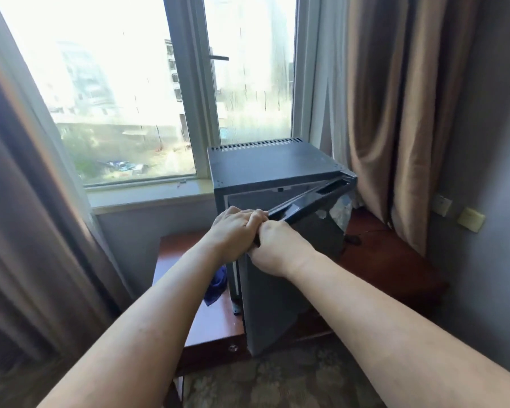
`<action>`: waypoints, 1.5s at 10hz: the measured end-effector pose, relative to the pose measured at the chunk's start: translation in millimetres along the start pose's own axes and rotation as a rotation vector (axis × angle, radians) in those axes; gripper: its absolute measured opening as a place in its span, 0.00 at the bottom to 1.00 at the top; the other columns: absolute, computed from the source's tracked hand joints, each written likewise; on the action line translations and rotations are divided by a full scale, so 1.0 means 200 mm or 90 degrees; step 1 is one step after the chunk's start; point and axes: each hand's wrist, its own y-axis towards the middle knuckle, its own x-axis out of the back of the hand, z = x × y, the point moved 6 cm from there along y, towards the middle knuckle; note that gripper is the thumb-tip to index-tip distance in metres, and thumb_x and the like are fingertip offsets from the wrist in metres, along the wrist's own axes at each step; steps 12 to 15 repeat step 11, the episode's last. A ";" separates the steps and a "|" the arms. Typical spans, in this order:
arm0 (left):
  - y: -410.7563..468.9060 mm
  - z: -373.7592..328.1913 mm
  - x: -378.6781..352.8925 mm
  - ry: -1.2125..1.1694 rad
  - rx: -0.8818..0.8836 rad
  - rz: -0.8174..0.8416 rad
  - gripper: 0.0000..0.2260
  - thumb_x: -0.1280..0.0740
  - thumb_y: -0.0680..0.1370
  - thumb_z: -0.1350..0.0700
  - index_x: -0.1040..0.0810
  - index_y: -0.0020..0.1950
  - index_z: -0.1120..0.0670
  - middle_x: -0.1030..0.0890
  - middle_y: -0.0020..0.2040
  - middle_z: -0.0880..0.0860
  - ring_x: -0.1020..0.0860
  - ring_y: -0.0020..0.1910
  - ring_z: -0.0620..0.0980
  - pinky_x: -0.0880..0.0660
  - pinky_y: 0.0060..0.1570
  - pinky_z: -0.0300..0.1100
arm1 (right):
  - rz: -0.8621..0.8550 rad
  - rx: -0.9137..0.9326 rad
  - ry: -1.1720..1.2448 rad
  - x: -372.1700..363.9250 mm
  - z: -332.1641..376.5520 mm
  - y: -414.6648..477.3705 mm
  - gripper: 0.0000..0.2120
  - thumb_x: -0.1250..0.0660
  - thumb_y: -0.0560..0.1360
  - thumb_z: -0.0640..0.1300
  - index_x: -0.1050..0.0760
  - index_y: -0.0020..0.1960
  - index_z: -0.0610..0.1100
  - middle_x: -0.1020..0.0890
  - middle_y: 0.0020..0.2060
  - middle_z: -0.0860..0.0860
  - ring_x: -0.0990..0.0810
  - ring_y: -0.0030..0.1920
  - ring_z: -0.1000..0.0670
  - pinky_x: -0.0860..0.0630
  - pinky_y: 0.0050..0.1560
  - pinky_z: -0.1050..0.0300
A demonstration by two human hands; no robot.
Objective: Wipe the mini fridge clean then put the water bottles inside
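A dark grey mini fridge (271, 163) stands on a low reddish wooden table (209, 325) under the window. Its door (292, 275) is swung partly open toward me, hinged on the right. My left hand (236, 231) and my right hand (277, 248) both grip the door's top free corner, side by side and touching. A blue cloth (217, 285) lies on the table left of the fridge, partly behind my left forearm. Something clear and crinkled, perhaps plastic-wrapped bottles (340, 212), shows behind the door on the right.
A window (130, 98) with a sill fills the back wall. Brown curtains hang at left (27, 201) and right (395, 113). Two wall sockets (470, 219) sit on the right wall. A black cable (352, 240) lies on the table. Patterned carpet (277, 384) covers the floor.
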 end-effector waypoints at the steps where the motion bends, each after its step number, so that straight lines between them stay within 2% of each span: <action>1: 0.07 0.14 0.04 0.032 -0.013 -0.009 0.31 0.63 0.82 0.43 0.24 0.71 0.42 0.26 0.74 0.39 0.34 0.70 0.44 0.46 0.76 0.45 | 0.001 -0.001 -0.026 -0.05 0.05 0.16 0.23 0.38 0.77 0.50 0.26 0.70 0.46 0.20 0.65 0.44 0.21 0.64 0.42 0.22 0.63 0.50; 2: 0.15 0.31 0.09 0.071 -0.034 -0.058 0.27 0.60 0.85 0.42 0.23 0.67 0.41 0.24 0.70 0.38 0.35 0.71 0.44 0.47 0.78 0.50 | -0.002 -0.007 -0.095 -0.10 0.10 0.35 0.25 0.39 0.78 0.54 0.29 0.73 0.46 0.24 0.69 0.49 0.25 0.68 0.44 0.24 0.66 0.45; 3: 0.19 0.41 0.15 0.095 -0.054 -0.122 0.23 0.56 0.86 0.42 0.23 0.67 0.40 0.24 0.71 0.38 0.34 0.72 0.44 0.45 0.77 0.48 | -0.004 -0.022 -0.119 -0.13 0.13 0.46 0.26 0.38 0.78 0.55 0.30 0.74 0.46 0.26 0.69 0.52 0.28 0.69 0.44 0.25 0.67 0.45; 5: 0.29 0.56 0.13 0.041 -0.053 -0.168 0.21 0.52 0.85 0.41 0.23 0.67 0.40 0.26 0.72 0.39 0.34 0.73 0.45 0.41 0.75 0.47 | -0.031 -0.041 -0.084 -0.17 0.16 0.61 0.28 0.38 0.77 0.56 0.32 0.75 0.49 0.29 0.72 0.56 0.26 0.68 0.45 0.24 0.65 0.47; 7: 0.37 0.52 0.15 -0.040 -0.045 -0.143 0.21 0.50 0.83 0.40 0.20 0.64 0.40 0.27 0.73 0.40 0.36 0.74 0.46 0.41 0.75 0.50 | 0.002 -0.023 0.012 -0.10 0.11 0.65 0.21 0.36 0.76 0.56 0.25 0.68 0.54 0.18 0.63 0.52 0.20 0.64 0.47 0.22 0.62 0.51; 8: 0.43 0.45 0.28 -0.092 -0.045 -0.160 0.20 0.48 0.83 0.40 0.19 0.63 0.42 0.24 0.70 0.41 0.33 0.71 0.46 0.36 0.72 0.50 | -0.066 -0.023 0.066 0.11 0.11 0.67 0.16 0.35 0.77 0.54 0.20 0.63 0.53 0.15 0.57 0.51 0.18 0.59 0.47 0.23 0.57 0.56; 9: 0.50 0.27 0.56 -0.197 -0.046 -0.258 0.19 0.45 0.84 0.43 0.17 0.57 0.50 0.18 0.54 0.46 0.23 0.54 0.47 0.26 0.53 0.47 | -0.243 -0.055 0.199 0.49 0.12 0.67 0.14 0.38 0.81 0.54 0.16 0.50 0.49 0.15 0.42 0.52 0.18 0.47 0.47 0.24 0.48 0.54; 10: 0.59 0.15 0.85 -0.335 0.020 -0.355 0.18 0.43 0.85 0.46 0.19 0.51 0.56 0.16 0.41 0.51 0.20 0.38 0.47 0.26 0.41 0.44 | -0.373 -0.087 0.439 0.81 0.14 0.69 0.27 0.46 0.82 0.61 0.21 0.41 0.43 0.20 0.34 0.48 0.20 0.35 0.47 0.20 0.37 0.50; 11: 0.63 0.12 0.99 -0.426 0.058 -0.416 0.17 0.42 0.85 0.47 0.19 0.49 0.56 0.18 0.37 0.50 0.22 0.34 0.48 0.29 0.40 0.43 | -0.388 -0.090 0.600 0.93 0.15 0.70 0.30 0.48 0.82 0.65 0.24 0.40 0.43 0.25 0.30 0.47 0.26 0.29 0.48 0.25 0.29 0.54; 15: 0.63 0.12 0.99 -0.426 0.058 -0.416 0.17 0.42 0.85 0.47 0.19 0.49 0.56 0.18 0.37 0.50 0.22 0.34 0.48 0.29 0.40 0.43 | -0.388 -0.090 0.600 0.93 0.15 0.70 0.30 0.48 0.82 0.65 0.24 0.40 0.43 0.25 0.30 0.47 0.26 0.29 0.48 0.25 0.29 0.54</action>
